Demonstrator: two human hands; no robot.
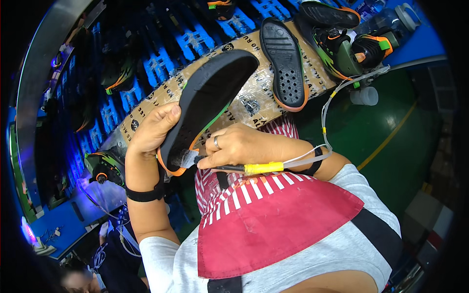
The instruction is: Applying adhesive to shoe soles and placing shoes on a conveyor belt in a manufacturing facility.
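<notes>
My left hand (155, 128) is closed on the side of a black shoe sole (210, 90) with orange and green edging. The sole is tilted, its inner face turned up toward me. My right hand (237, 145), a ring on one finger, grips a brush (228, 168) with a dark handle. Its pale, flat bristles touch the sole at the heel end. From the handle, wrapped in yellow tape, a clear tube (322, 117) runs off to the right. Beyond my right hand, a second black sole (286, 63) lies on the taped cardboard (251, 105).
Blue slatted rollers (195, 41) run behind the cardboard. At the right stand black-and-green shoes (342, 56), a clear bottle (391, 22) and a small translucent cup (365, 96). Another shoe (105, 167) sits at the left. A person (78, 278) is at the lower left.
</notes>
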